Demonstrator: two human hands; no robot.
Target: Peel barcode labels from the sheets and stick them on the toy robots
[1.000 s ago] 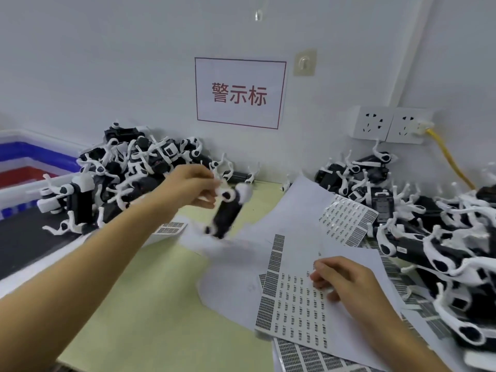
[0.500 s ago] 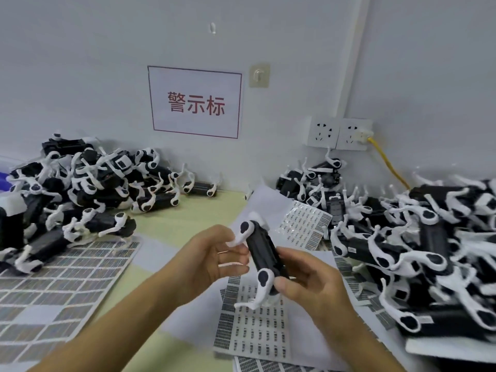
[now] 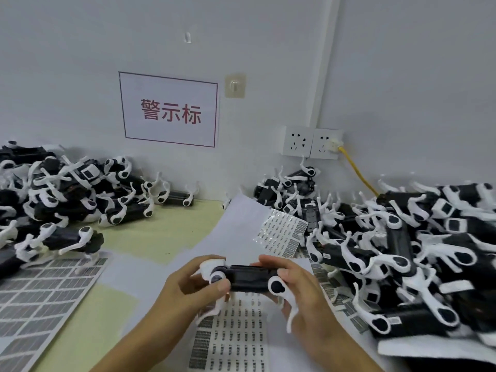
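A black toy robot (image 3: 248, 277) with white legs lies level between both hands, low in the middle of the view. My left hand (image 3: 188, 288) grips its left end, thumb on a white leg joint. My right hand (image 3: 300, 288) holds its right end. Under the hands lies a sheet of small barcode labels (image 3: 236, 336). A second label sheet (image 3: 281, 233) curls up behind it. Whether a label is on a fingertip I cannot tell.
A pile of toy robots (image 3: 67, 200) fills the back left, a larger pile (image 3: 408, 251) the right side. A sheet of larger labels (image 3: 40, 296) lies at the left. White backing paper (image 3: 236, 224) covers the yellow-green tabletop (image 3: 166, 229). Wall sockets (image 3: 311, 142) hold a yellow cable (image 3: 359, 174).
My left hand brought a toy robot from the left pile to the centre. My right hand left the label sheet and took its other end. The robot turned from slanted to level.
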